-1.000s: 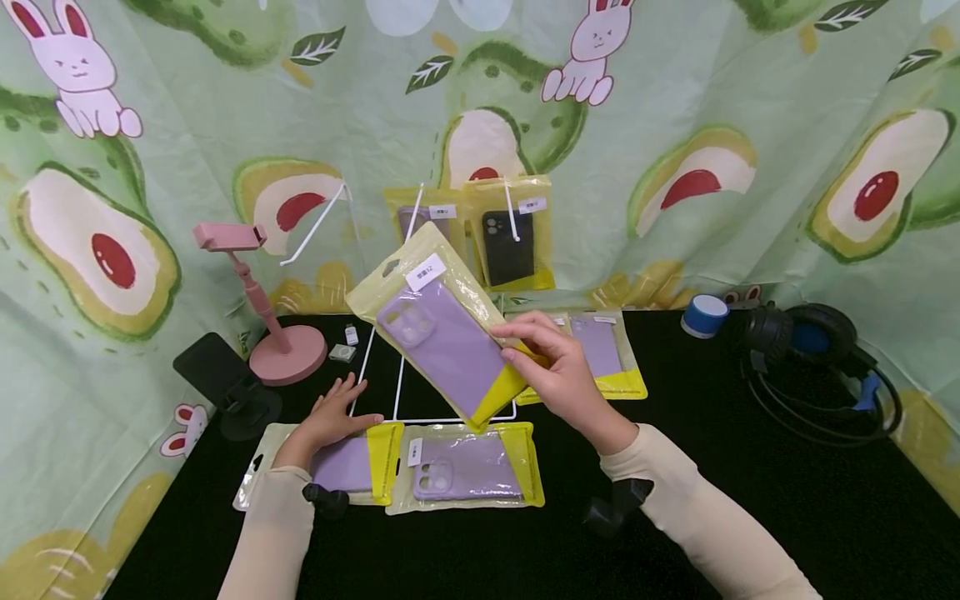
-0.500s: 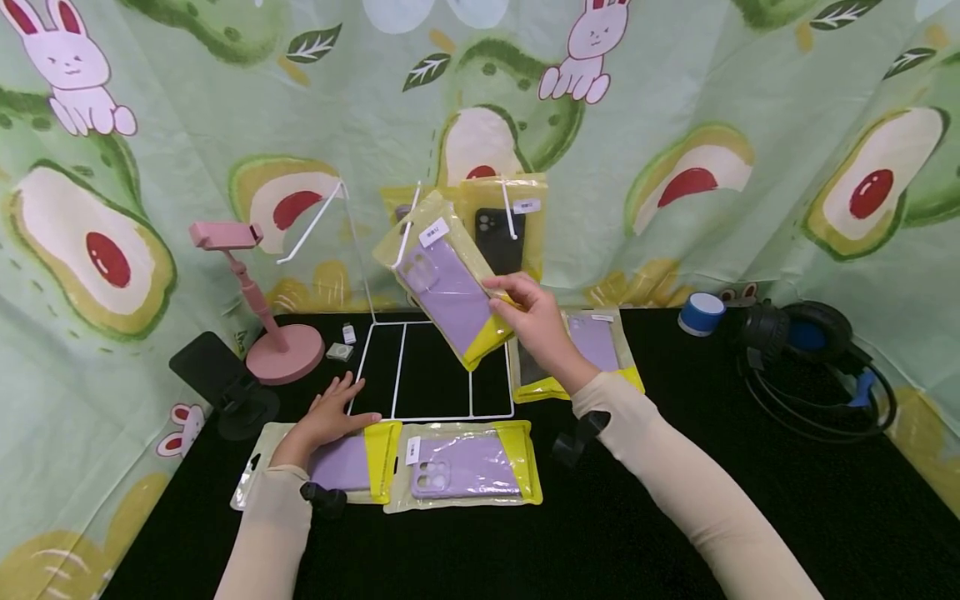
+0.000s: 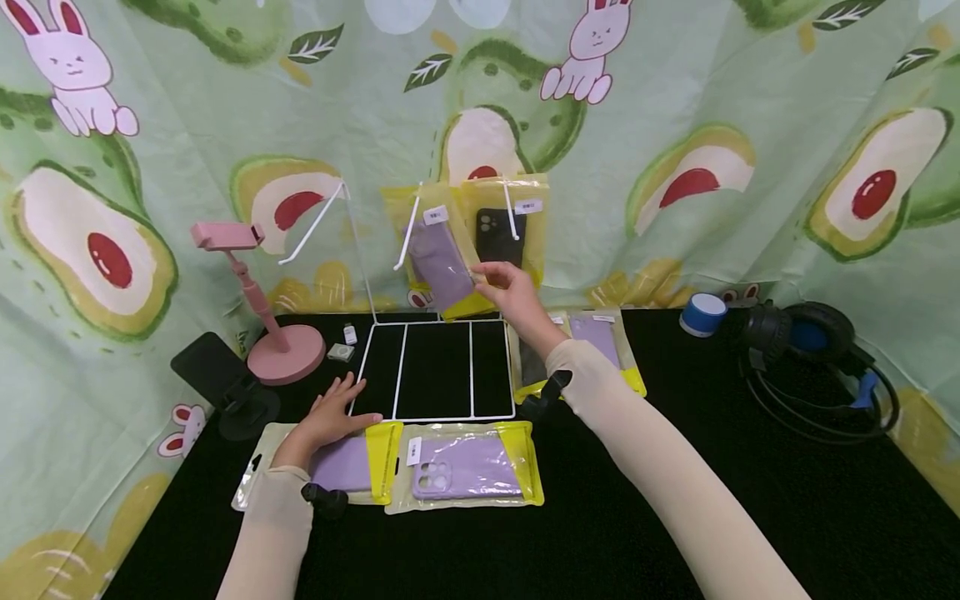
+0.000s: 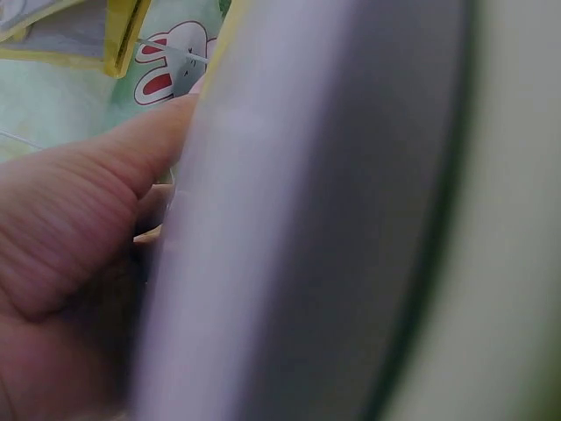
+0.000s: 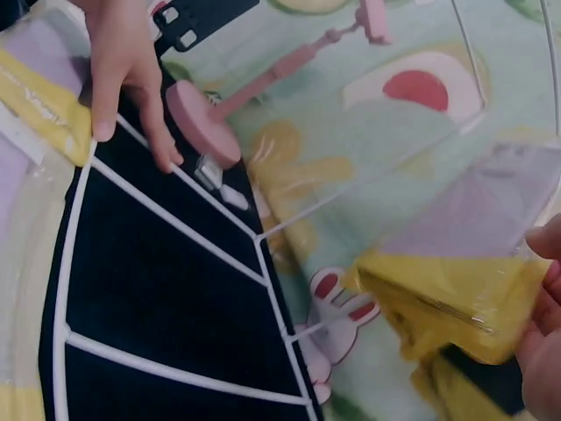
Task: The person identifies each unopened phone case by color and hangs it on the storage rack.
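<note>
My right hand (image 3: 504,287) pinches the yellow lower corner of a bagged purple phone case (image 3: 440,260) and holds it up against the white wire rack (image 3: 420,367) at the back, next to a hanging black case (image 3: 500,235). The right wrist view shows that yellow bag corner (image 5: 456,303) held between my fingers (image 5: 545,289). My left hand (image 3: 326,417) lies flat with straight fingers on another bagged purple case (image 3: 341,462) at the front left. The left wrist view is filled by a blurred purple case (image 4: 289,228) beside the palm (image 4: 61,246).
A bagged purple case (image 3: 465,467) lies at the front centre, another (image 3: 596,342) right of the rack base. A pink phone stand (image 3: 258,308) and a black stand (image 3: 225,383) are on the left. A blue speaker (image 3: 702,314) and headphones (image 3: 810,342) sit right.
My right hand has carried the bagged purple case up and away from me, from above the rack base to the rack's hooks. The left hand has stayed where it was.
</note>
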Available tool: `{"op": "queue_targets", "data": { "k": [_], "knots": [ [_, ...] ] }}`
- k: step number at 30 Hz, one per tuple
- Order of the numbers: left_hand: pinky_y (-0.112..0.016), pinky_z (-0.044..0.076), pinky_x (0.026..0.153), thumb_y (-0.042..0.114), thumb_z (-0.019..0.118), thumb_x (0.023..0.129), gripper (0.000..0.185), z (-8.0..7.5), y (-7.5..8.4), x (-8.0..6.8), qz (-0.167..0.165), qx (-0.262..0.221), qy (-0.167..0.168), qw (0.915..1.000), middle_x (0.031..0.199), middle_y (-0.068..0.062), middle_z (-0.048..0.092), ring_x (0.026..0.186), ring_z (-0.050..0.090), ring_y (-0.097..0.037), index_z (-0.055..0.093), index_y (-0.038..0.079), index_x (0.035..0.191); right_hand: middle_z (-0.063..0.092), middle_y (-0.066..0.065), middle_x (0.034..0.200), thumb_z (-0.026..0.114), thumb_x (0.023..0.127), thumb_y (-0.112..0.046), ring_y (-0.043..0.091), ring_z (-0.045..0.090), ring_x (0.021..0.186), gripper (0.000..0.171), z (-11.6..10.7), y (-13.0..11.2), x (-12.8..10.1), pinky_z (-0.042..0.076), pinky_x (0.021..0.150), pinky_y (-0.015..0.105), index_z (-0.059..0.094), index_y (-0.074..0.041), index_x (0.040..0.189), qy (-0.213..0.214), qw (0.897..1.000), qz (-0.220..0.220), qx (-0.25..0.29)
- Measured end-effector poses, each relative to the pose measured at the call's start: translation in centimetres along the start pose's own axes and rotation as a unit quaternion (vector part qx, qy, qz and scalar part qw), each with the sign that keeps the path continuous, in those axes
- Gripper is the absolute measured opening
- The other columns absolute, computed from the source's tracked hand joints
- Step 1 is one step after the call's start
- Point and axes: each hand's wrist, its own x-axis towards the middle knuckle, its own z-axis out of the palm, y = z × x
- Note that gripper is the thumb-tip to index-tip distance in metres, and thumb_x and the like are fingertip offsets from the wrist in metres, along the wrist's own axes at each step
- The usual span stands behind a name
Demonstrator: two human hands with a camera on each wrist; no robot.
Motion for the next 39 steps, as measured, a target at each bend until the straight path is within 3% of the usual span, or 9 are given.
{"op": "queue_targets", "data": {
  "k": [8, 16, 22, 30, 33, 39],
  "knots": [
    [-0.06, -0.005, 0.111, 0.054, 0.064, 0.083, 0.092, 0.0, -0.2, -0.1, 0.001, 0.003, 0.002, 1.0, 0.155, -0.024, 0.006, 0.142, -0.004, -0.042, 0.024, 0.004, 0.149, 0.058, 0.027, 0.12, 0.059, 0.09, 0.001, 0.029, 0.056, 0.108, 0.033, -1.9, 3.2, -1.8, 0.048, 0.09, 0.031, 0.057, 0.009, 0.122, -0.018, 0.998, 0.045, 0.032],
    [-0.06, -0.006, 0.11, 0.055, 0.064, 0.082, 0.093, 0.0, -0.5, -0.2, 0.004, -0.001, 0.004, 1.0, 0.155, -0.024, 0.005, 0.142, -0.005, -0.041, 0.024, 0.004, 0.149, 0.058, 0.018, 0.116, 0.058, 0.092, -0.002, 0.01, 0.055, 0.097, 0.032, -6.6, 7.4, -5.7, 0.047, 0.086, 0.021, 0.055, 0.008, 0.122, -0.001, 0.997, 0.072, 0.029],
    [-0.06, -0.006, 0.111, 0.055, 0.064, 0.082, 0.093, 0.4, -0.4, 0.0, 0.002, 0.002, 0.002, 1.0, 0.155, -0.024, 0.005, 0.142, -0.005, -0.041, 0.024, 0.005, 0.149, 0.052, 0.023, 0.125, 0.058, 0.094, -0.01, 0.006, 0.053, 0.097, 0.036, -11.1, 9.1, -8.6, 0.045, 0.086, 0.019, 0.053, 0.007, 0.124, 0.021, 0.994, 0.104, -0.006],
    [-0.06, -0.006, 0.11, 0.053, 0.064, 0.083, 0.092, -0.1, -0.2, -0.1, 0.001, 0.006, 0.007, 1.0, 0.155, -0.025, 0.006, 0.142, -0.005, -0.042, 0.025, 0.004, 0.149, 0.054, 0.021, 0.127, 0.057, 0.093, -0.008, 0.015, 0.053, 0.104, 0.033, -14.7, 10.6, -10.8, 0.044, 0.082, 0.019, 0.055, 0.005, 0.123, 0.057, 0.988, 0.118, -0.078],
    [-0.06, -0.006, 0.11, 0.055, 0.064, 0.083, 0.092, -0.2, -0.2, 0.0, 0.002, 0.01, 0.005, 0.9999, 0.155, -0.025, 0.006, 0.142, -0.004, -0.042, 0.024, 0.004, 0.149, 0.053, 0.021, 0.127, 0.056, 0.094, -0.008, 0.018, 0.051, 0.105, 0.033, -15.5, 11.2, -10.6, 0.044, 0.085, 0.023, 0.055, 0.003, 0.124, 0.085, 0.983, 0.142, -0.084],
    [-0.061, -0.006, 0.11, 0.054, 0.064, 0.082, 0.093, 0.1, -0.1, 0.1, 0.003, 0.006, -0.001, 1.0, 0.155, -0.025, 0.006, 0.142, -0.004, -0.042, 0.024, 0.004, 0.149, 0.049, 0.022, 0.131, 0.054, 0.095, -0.008, 0.024, 0.048, 0.11, 0.036, -17.0, 11.7, -9.4, 0.039, 0.103, 0.043, 0.05, 0.002, 0.13, 0.132, 0.972, 0.187, -0.06]
  ]
}}
